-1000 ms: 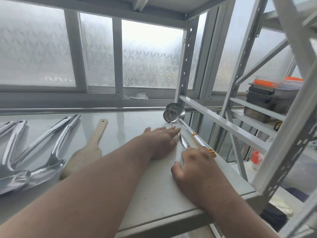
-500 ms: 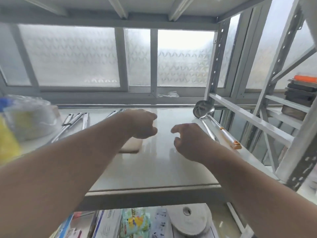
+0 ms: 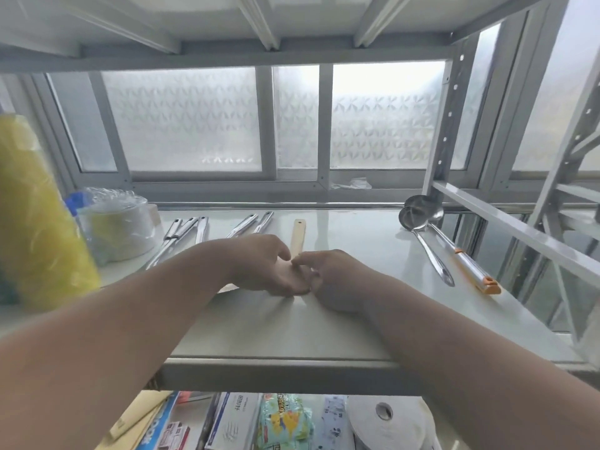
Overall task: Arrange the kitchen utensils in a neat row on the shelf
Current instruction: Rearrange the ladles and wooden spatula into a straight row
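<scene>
Head view: we see left hand (image 3: pixel 269 264) and right hand (image 3: pixel 328 280) now off two steel ladles (image 3: pixel 422 228) at far right, both curled, apparently gripping pale wooden spatula (image 3: pixel 298 237) between them; next utensil to align.

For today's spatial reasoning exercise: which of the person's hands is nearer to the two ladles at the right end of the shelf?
Right. The right hand is mid-shelf, apart from the ladles; the left hand lies farther left, over the wooden spatula.
</scene>
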### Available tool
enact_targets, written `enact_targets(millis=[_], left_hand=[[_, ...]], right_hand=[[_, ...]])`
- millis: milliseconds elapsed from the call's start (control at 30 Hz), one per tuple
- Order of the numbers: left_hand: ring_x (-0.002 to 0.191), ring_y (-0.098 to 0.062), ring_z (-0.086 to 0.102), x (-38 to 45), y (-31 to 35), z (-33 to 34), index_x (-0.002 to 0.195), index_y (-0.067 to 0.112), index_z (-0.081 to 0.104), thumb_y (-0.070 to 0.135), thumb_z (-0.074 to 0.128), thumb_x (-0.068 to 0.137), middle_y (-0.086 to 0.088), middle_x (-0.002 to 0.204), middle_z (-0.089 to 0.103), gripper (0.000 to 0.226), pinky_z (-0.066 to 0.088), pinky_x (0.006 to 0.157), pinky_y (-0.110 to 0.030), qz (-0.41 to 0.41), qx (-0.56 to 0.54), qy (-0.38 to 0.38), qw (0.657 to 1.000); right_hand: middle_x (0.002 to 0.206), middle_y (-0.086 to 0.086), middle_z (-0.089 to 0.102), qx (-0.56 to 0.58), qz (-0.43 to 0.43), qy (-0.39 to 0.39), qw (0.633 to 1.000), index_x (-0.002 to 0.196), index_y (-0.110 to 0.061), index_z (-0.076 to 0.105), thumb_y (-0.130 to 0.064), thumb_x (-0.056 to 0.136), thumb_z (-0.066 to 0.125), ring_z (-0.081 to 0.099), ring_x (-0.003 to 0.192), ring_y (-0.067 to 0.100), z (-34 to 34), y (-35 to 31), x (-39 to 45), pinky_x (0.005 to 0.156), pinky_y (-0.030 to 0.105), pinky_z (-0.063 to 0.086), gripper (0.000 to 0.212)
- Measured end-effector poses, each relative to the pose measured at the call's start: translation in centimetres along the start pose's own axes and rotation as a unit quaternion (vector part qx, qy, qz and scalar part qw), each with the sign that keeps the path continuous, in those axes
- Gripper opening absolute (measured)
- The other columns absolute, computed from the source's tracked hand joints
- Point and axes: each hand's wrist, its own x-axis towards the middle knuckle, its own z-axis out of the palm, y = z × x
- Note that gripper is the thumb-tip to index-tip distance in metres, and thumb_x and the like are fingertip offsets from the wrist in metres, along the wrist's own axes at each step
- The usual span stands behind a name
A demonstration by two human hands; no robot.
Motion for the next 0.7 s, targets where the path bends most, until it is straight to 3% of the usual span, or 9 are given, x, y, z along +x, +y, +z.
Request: enact_targets(millis=[67, 133, 233, 300, 400, 467, 567, 633, 700], left_hand=[[0.103, -0.015, 0.07, 0.4, 0.6, 0.2, 0.149, 0.031, 0.052, 0.07, 0.08, 0.052, 0.01, 0.117, 0.069, 0.108, 0.06, 0.088, -0.036, -0.004, -0.025, 0.008, 1.0], [0.108, -0.018, 0.068, 1.1, 1.3, 0.6, 0.152, 0.031, 0.049, 0.066, 0.086, 0.049, 0.008, 0.12, 0.066, 0.115, 0.058, 0.092, -0.036, -0.016, -0.055, 0.021, 0.998], [0.101, -0.019, 0.071, 2.2, 2.7, 0.9, 0.142, 0.026, 0.057, 0.054, 0.089, 0.052, 0.003, 0.112, 0.072, 0.099, 0.061, 0.091, -0.039, -0.014, -0.164, 0.061, 0.984], [0.093, -0.021, 0.074, 2.5, 4.1, 1.0, 0.132, 0.025, 0.062, 0.032, 0.081, 0.064, -0.002, 0.097, 0.078, 0.071, 0.063, 0.082, -0.043, -0.017, -0.255, 0.097, 0.962], [0.096, -0.034, 0.077, 3.6, 5.8, 1.6, 0.124, 0.024, 0.066, 0.02, 0.064, 0.064, -0.009, 0.105, 0.074, 0.06, 0.065, 0.088, -0.058, -0.038, -0.389, 0.148, 0.908], [0.091, -0.032, 0.075, 4.1, 6.6, 2.0, 0.115, 0.024, 0.069, 0.018, 0.061, 0.069, -0.008, 0.105, 0.075, 0.047, 0.063, 0.084, -0.049, -0.049, -0.438, 0.176, 0.88], [0.09, -0.029, 0.072, 4.9, 7.0, 3.5, 0.103, 0.025, 0.07, 0.011, 0.056, 0.073, -0.009, 0.102, 0.076, 0.036, 0.064, 0.078, -0.047, -0.056, -0.476, 0.216, 0.85], [0.09, -0.025, 0.072, 5.4, 7.0, 4.4, 0.106, 0.026, 0.069, 0.008, 0.058, 0.083, -0.005, 0.1, 0.074, 0.031, 0.063, 0.078, -0.045, -0.057, -0.492, 0.233, 0.837], [0.084, -0.019, 0.07, 6.0, 6.9, 4.9, 0.11, 0.026, 0.069, 0.008, 0.059, 0.091, -0.002, 0.098, 0.073, 0.028, 0.058, 0.069, -0.035, -0.055, -0.506, 0.247, 0.824]], right_hand=[[0.138, 0.001, 0.06, 0.017, 0.012, -0.004, 1.0, 0.14, -0.037, 0.055, -0.02, 0.094, 0.052, 0.059, 0.123, 0.023, 0.0, -0.2, -0.2, 0.101, 0.033, 0.048, 0.05], [0.128, 0.003, 0.062, 0.026, 0.013, 0.007, 1.0, 0.137, -0.036, 0.056, -0.021, 0.095, 0.055, 0.063, 0.114, 0.025, 0.2, -0.2, -0.6, 0.094, 0.034, 0.052, 0.045], [0.114, 0.005, 0.064, 0.078, 0.026, 0.042, 0.996, 0.128, -0.029, 0.061, -0.023, 0.095, 0.056, 0.066, 0.101, 0.028, -0.3, 0.1, -1.3, 0.079, 0.034, 0.052, 0.034], [0.12, 0.006, 0.062, 0.046, 0.072, 0.09, 0.992, 0.13, -0.024, 0.059, -0.016, 0.092, 0.051, 0.062, 0.109, 0.03, -1.4, 0.9, -1.8, 0.086, 0.036, 0.05, 0.039], [0.137, 0.012, 0.055, -0.172, 0.202, 0.184, 0.947, 0.132, -0.016, 0.054, -0.024, 0.089, 0.047, 0.044, 0.136, 0.034, -3.5, 3.7, -1.7, 0.108, 0.043, 0.034, 0.045], [0.157, 0.022, 0.034, -0.172, 0.339, 0.117, 0.918, 0.147, -0.014, 0.043, -0.032, 0.088, 0.046, 0.021, 0.149, 0.043, -4.7, 5.2, -1.4, 0.118, 0.054, 0.02, 0.061], [0.151, 0.031, 0.034, -0.112, 0.44, 0.027, 0.891, 0.145, -0.012, 0.043, -0.028, 0.085, 0.047, 0.032, 0.131, 0.053, -4.9, 5.9, -1.2, 0.103, 0.062, 0.034, 0.062], [0.138, 0.021, 0.048, -0.108, 0.417, 0.034, 0.902, 0.129, -0.013, 0.052, -0.026, 0.085, 0.046, 0.04, 0.121, 0.043, -4.4, 6.1, -1.0, 0.093, 0.05, 0.039, 0.046], [0.127, 0.008, 0.057, -0.124, 0.363, 0.065, 0.921, 0.113, -0.018, 0.054, -0.025, 0.086, 0.045, 0.044, 0.123, 0.033, -4.1, 6.2, -1.0, 0.086, 0.042, 0.032, 0.029]])
